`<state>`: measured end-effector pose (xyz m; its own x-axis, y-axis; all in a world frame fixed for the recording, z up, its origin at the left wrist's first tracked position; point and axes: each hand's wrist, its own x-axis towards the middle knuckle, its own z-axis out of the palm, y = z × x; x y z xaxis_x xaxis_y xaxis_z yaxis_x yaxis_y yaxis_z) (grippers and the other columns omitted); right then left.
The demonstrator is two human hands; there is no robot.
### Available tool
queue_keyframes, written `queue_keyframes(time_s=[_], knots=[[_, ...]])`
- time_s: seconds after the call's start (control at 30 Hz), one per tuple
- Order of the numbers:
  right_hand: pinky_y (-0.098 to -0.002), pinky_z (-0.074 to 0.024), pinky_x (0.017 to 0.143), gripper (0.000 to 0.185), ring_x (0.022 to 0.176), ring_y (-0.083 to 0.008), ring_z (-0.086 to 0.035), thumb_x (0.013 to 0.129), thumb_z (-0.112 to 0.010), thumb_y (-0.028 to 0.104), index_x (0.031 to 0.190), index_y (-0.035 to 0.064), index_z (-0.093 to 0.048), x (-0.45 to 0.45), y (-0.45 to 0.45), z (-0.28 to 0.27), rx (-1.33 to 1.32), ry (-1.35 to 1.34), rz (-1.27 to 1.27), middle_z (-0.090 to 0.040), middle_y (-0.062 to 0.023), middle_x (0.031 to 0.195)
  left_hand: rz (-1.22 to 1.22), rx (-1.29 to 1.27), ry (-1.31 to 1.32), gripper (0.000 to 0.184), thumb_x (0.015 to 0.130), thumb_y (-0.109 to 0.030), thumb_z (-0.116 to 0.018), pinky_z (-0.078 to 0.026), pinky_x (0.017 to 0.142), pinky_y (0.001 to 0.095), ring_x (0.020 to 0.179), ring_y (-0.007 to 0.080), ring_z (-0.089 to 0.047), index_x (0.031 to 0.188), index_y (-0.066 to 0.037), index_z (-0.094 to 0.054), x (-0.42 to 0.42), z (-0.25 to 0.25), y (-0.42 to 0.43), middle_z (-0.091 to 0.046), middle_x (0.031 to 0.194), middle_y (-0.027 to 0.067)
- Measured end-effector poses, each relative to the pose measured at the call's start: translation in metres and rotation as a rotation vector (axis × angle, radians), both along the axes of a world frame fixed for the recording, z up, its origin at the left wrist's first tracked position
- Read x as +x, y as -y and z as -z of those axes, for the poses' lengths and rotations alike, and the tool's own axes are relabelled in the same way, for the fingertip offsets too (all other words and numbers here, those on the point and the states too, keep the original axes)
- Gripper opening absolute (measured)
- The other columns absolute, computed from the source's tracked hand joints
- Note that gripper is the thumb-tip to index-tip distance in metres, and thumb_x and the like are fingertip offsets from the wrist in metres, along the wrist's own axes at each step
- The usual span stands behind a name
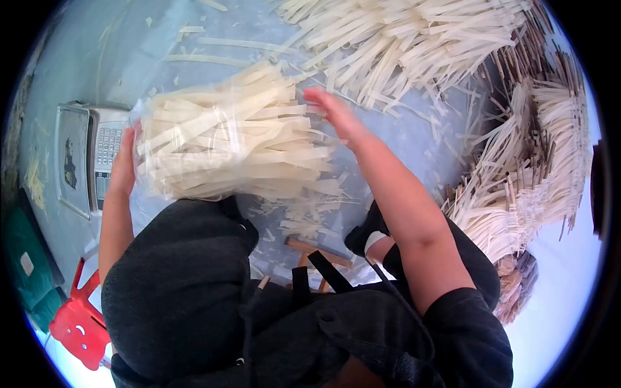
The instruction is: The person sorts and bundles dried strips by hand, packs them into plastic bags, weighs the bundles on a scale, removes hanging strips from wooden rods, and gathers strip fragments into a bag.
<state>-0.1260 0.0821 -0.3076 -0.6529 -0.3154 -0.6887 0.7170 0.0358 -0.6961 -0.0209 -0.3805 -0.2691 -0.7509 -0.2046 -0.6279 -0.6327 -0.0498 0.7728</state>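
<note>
A clear plastic bag (220,139) is packed with long, flat, cream-coloured dried noodles (294,123). It lies sideways just past my left knee, and the noodle ends stick out at its right side. My left hand (126,158) rests flat along the bag's left end, fingers stretched out and partly hidden by the plastic. Close to the protruding noodle ends is my right hand (336,116). Its fingers are extended and smeared by motion, with nothing seen in them; whether they touch the noodles I cannot tell.
A digital scale (97,152) stands left of the bag. Loose noodles form a large pile (414,45) at the top, and more hang on thin sticks (530,168) along the right. A red plastic stool or chair (81,326) and a green object (29,265) are at lower left.
</note>
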Motion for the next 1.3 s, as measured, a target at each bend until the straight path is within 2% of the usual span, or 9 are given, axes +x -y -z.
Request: queue_keyframes(time_s=[0.27, 0.43, 0.57, 0.63, 0.7, 0.83, 0.97, 1.13, 1.3], knots=[[-0.0414, -0.0378, 0.105, 0.052, 0.128, -0.0248, -0.045, 0.099, -0.038, 0.042, 0.136, 0.0060, -0.046, 0.061, 0.031, -0.023, -0.166, 0.234, 0.282, -0.053, -0.0099, 0.132, -0.239, 0.342, 0.065, 0.068, 0.098, -0.058, -0.030, -0.038, 0.105, 0.0344, 0.128, 0.0243, -0.046, 0.147, -0.011, -0.032, 0.058, 0.061, 0.011, -0.046, 0.140, 0.0103], [-0.0408, -0.0398, 0.102, 0.046, 0.128, -0.0250, -0.045, 0.098, -0.040, 0.038, 0.134, 0.0104, -0.049, 0.059, 0.053, -0.018, -0.288, 0.370, 0.244, -0.054, -0.0082, 0.131, -0.210, 0.380, 0.104, 0.069, 0.098, -0.056, -0.035, -0.043, 0.100, 0.0352, 0.121, 0.0237, -0.052, 0.145, -0.005, -0.032, 0.027, 0.012, -0.001, -0.050, 0.137, 0.0111], [-0.0413, -0.0360, 0.101, 0.043, 0.127, -0.0206, -0.044, 0.098, -0.039, 0.043, 0.131, 0.0194, -0.052, 0.060, 0.015, -0.004, 0.224, 0.078, 0.247, -0.056, -0.0030, 0.129, -0.276, -0.603, -0.153, 0.047, 0.099, -0.041, -0.045, -0.042, 0.096, 0.0305, 0.114, 0.0179, -0.055, 0.123, -0.002, -0.058, 0.022, 0.010, 0.028, -0.061, 0.121, 0.0106], [-0.0419, -0.0348, 0.100, 0.043, 0.125, -0.0197, -0.044, 0.097, -0.039, 0.045, 0.131, 0.0217, -0.053, 0.083, -0.009, 0.017, 0.252, 0.110, 0.289, -0.055, -0.0016, 0.130, -0.259, -0.749, -0.372, 0.034, 0.097, -0.033, -0.052, -0.047, 0.081, 0.0287, 0.092, 0.0139, -0.060, 0.103, -0.003, -0.067, 0.017, -0.018, 0.003, -0.067, 0.104, 0.0073], [-0.0469, -0.0340, 0.099, 0.044, 0.122, -0.0201, -0.046, 0.095, -0.042, 0.048, 0.130, 0.0231, -0.054, 0.114, -0.019, 0.034, 0.327, 0.246, 0.303, -0.052, -0.0010, 0.134, 0.282, -0.501, -0.446, 0.029, 0.093, -0.031, -0.057, -0.048, 0.066, 0.0309, 0.066, 0.0162, -0.059, 0.092, -0.004, -0.066, 0.013, -0.054, -0.060, -0.067, 0.082, 0.0075], [-0.0492, -0.0333, 0.099, 0.047, 0.120, -0.0209, -0.046, 0.093, -0.043, 0.050, 0.130, 0.0239, -0.053, 0.119, 0.060, -0.024, -0.057, 0.383, 0.477, -0.050, -0.0003, 0.135, 1.123, -0.777, -0.355, 0.021, 0.083, -0.024, -0.066, -0.044, 0.055, 0.0338, 0.058, 0.0282, -0.057, 0.080, -0.004, -0.060, -0.015, -0.072, -0.151, -0.058, 0.063, 0.0112], [-0.0475, -0.0355, 0.098, 0.046, 0.121, -0.0216, -0.046, 0.092, -0.046, 0.050, 0.130, 0.0241, -0.052, 0.099, 0.068, -0.041, -0.014, 0.412, 0.367, -0.053, -0.0004, 0.131, 1.082, -0.884, -0.339, 0.025, 0.082, -0.026, -0.067, -0.044, 0.054, 0.0345, 0.058, 0.0291, -0.058, 0.075, -0.004, -0.057, -0.018, -0.044, -0.159, -0.059, 0.063, 0.0110], [-0.0502, -0.0374, 0.097, 0.048, 0.122, -0.0256, -0.045, 0.091, -0.048, 0.049, 0.132, 0.0234, -0.049, 0.093, 0.036, -0.038, -0.009, 0.390, 0.255, -0.049, -0.0034, 0.135, 0.772, -0.188, -0.401, 0.022, 0.086, -0.026, -0.060, -0.046, 0.059, 0.0397, 0.063, 0.0332, -0.059, 0.080, -0.005, -0.056, -0.019, -0.103, -0.144, -0.062, 0.069, 0.0122], [-0.0503, -0.0388, 0.096, 0.049, 0.119, -0.0297, -0.048, 0.092, -0.047, 0.049, 0.130, 0.0180, -0.050, 0.088, 0.047, -0.052, 0.134, 0.371, 0.220, -0.050, -0.0059, 0.133, 0.957, -0.451, -0.490, 0.023, 0.089, -0.028, -0.062, -0.046, 0.056, 0.0349, 0.061, 0.0281, -0.059, 0.083, -0.006, -0.059, -0.012, -0.066, -0.157, -0.062, 0.067, 0.0084]])
